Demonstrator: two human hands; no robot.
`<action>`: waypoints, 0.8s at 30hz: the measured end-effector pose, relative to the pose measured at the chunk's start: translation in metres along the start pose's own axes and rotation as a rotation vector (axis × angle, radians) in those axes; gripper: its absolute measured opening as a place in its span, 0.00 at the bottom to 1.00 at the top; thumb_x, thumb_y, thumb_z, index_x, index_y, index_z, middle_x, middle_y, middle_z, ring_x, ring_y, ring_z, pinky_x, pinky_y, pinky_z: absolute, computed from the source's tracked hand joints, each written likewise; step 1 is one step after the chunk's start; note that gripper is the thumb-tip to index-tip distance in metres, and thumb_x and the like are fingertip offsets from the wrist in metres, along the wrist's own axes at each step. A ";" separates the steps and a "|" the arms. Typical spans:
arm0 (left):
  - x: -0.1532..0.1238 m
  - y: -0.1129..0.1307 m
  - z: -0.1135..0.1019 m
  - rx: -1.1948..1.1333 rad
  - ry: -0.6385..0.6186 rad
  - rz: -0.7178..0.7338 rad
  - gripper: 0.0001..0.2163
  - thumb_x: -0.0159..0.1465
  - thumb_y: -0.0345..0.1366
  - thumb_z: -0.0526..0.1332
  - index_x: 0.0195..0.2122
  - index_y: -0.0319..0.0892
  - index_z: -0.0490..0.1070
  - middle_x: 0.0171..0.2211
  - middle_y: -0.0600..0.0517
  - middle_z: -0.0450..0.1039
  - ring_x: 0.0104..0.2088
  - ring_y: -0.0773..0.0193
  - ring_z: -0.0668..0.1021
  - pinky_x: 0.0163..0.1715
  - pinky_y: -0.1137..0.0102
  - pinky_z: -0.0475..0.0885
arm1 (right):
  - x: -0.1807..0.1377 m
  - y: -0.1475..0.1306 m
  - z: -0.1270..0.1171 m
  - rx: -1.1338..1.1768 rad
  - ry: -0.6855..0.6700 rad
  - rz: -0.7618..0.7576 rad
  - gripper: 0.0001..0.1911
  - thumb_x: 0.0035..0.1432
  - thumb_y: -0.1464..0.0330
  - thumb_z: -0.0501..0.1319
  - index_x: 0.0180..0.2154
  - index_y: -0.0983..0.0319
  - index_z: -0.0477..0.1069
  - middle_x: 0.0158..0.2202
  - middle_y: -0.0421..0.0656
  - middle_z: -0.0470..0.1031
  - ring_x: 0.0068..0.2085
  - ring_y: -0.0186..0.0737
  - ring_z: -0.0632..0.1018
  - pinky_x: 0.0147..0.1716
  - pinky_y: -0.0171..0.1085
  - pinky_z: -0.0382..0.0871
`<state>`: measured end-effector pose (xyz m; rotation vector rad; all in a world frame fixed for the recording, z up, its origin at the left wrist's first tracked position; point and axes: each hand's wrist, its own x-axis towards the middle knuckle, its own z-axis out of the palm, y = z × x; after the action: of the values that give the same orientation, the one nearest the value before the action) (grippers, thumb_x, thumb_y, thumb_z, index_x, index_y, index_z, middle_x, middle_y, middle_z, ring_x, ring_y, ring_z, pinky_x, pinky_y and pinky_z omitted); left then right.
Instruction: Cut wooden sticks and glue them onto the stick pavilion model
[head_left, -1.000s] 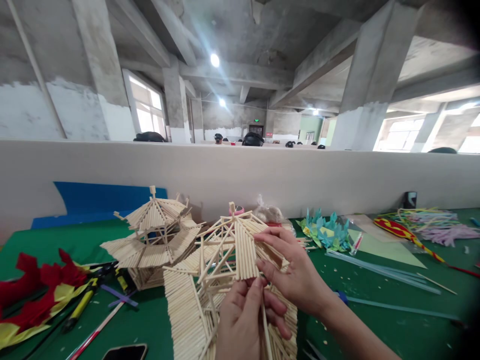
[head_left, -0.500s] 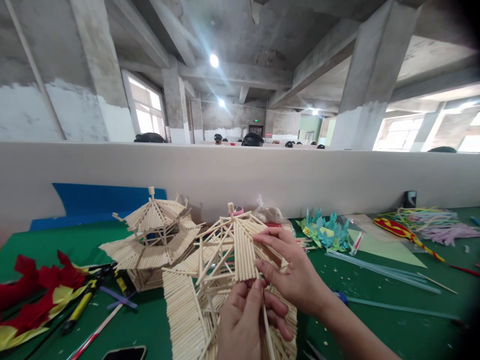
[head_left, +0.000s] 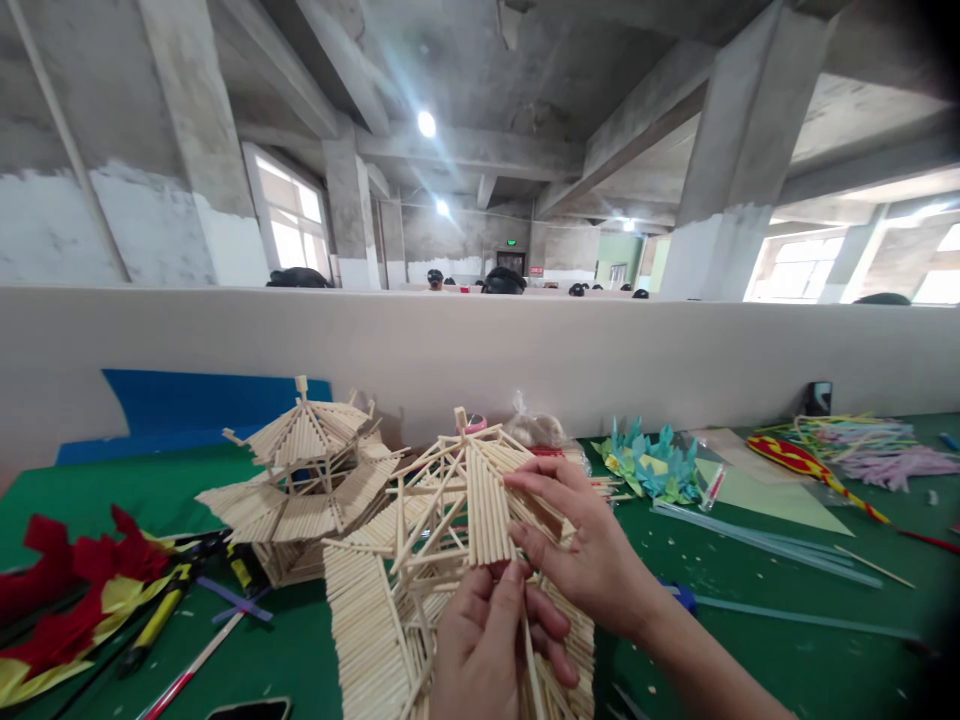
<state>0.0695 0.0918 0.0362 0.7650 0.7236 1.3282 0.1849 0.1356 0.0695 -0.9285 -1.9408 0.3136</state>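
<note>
A model pavilion [head_left: 356, 610] built from thin round wooden sticks stands in front of me, with a partly covered upper roof. Some of its roof frame is bare, while one roof panel [head_left: 487, 510] of sticks laid side by side faces me. At that panel's lower edge, my left hand [head_left: 484, 635] is closed, thumb and forefinger pinched against the stick ends. My right hand [head_left: 589, 550] grips the panel's right edge between thumb and fingers. The exact contact under the fingertips is hidden. Behind to the left stands a second stick pavilion [head_left: 300, 510] with covered roofs.
A pale partition [head_left: 480, 345] runs behind the green table [head_left: 720, 650]. Red and yellow crepe paper [head_left: 97, 590] and a yellow-black tool [head_left: 157, 615] lie left. A phone [head_left: 251, 710] is at the front. Blue paper flowers [head_left: 652, 460] and clear glue sticks [head_left: 757, 540] lie right.
Both hands stay at the same roof panel with almost no movement. The whole view has shifted very slightly.
</note>
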 end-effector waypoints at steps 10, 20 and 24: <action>-0.001 0.003 0.003 0.002 0.029 0.010 0.09 0.54 0.38 0.63 0.25 0.39 0.66 0.15 0.53 0.74 0.11 0.68 0.73 0.13 0.76 0.62 | 0.001 0.000 -0.001 0.015 0.011 -0.014 0.16 0.53 0.70 0.59 0.46 0.58 0.68 0.46 0.45 0.65 0.49 0.42 0.67 0.49 0.46 0.63; -0.003 0.005 0.005 0.017 0.044 0.000 0.07 0.56 0.36 0.61 0.25 0.39 0.66 0.15 0.53 0.74 0.12 0.69 0.72 0.14 0.76 0.63 | 0.000 0.001 0.000 0.012 0.013 -0.009 0.16 0.53 0.70 0.59 0.46 0.58 0.69 0.46 0.45 0.65 0.49 0.42 0.67 0.50 0.44 0.62; -0.003 0.006 0.006 0.010 0.060 0.005 0.06 0.56 0.35 0.60 0.26 0.39 0.67 0.14 0.53 0.73 0.11 0.69 0.72 0.14 0.76 0.64 | 0.000 0.000 -0.001 0.010 0.013 -0.011 0.16 0.53 0.70 0.59 0.46 0.58 0.69 0.46 0.45 0.65 0.49 0.43 0.67 0.49 0.45 0.63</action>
<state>0.0708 0.0890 0.0449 0.7375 0.7769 1.3580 0.1855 0.1351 0.0697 -0.9105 -1.9299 0.3101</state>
